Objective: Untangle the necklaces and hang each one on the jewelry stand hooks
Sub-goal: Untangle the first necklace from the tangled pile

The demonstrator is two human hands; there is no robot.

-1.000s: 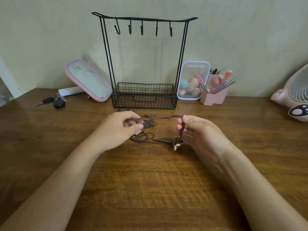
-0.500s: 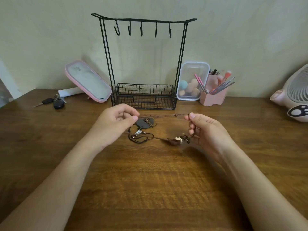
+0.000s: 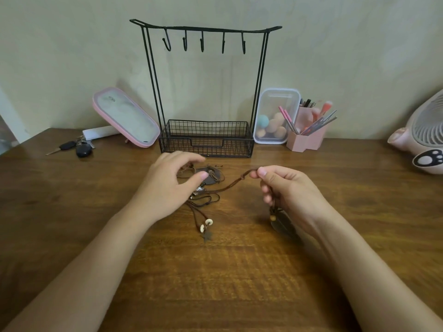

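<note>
Necklaces half hidden under our blurred left hand, its grip unclear, our right hand pinching one cord

Matt black wire jewelry stand, grained wood table, brown cord necklaces

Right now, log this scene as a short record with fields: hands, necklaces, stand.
left hand: over the tangle, blurred; grip unclear
right hand: pinches a brown cord; feather pendant below the hand
tangle: on the table, cords crossed
stand: five hooks, all bare
</note>
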